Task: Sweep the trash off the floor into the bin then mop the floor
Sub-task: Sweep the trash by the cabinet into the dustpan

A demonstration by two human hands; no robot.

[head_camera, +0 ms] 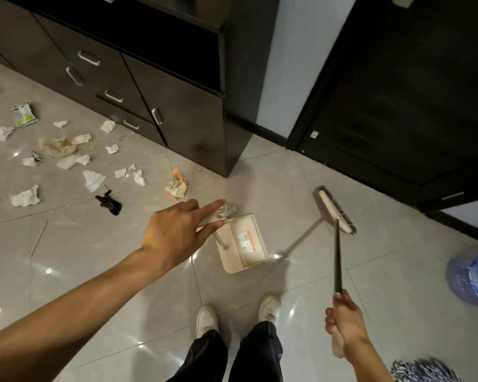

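Note:
A cream dustpan (244,244) stands on the grey tiled floor ahead of my feet, its thin handle rising toward my left hand (177,230). That hand reaches out with straight fingers, two of them touching the handle's top. A crumpled tissue (226,210) lies just beyond the dustpan. My right hand (342,323) grips the end of the broom handle; the broom head (335,209) hovers right of the dustpan. Scattered trash (64,153) of tissues, wrappers and a black scrap (109,204) covers the floor at left.
A dark cabinet (149,86) with drawers runs along the back, and a dark door (398,92) stands at right. A blue water jug (472,279) sits at the right edge, and a blue-white mop head (425,372) lies at bottom right. My white shoes (238,312) are below the dustpan.

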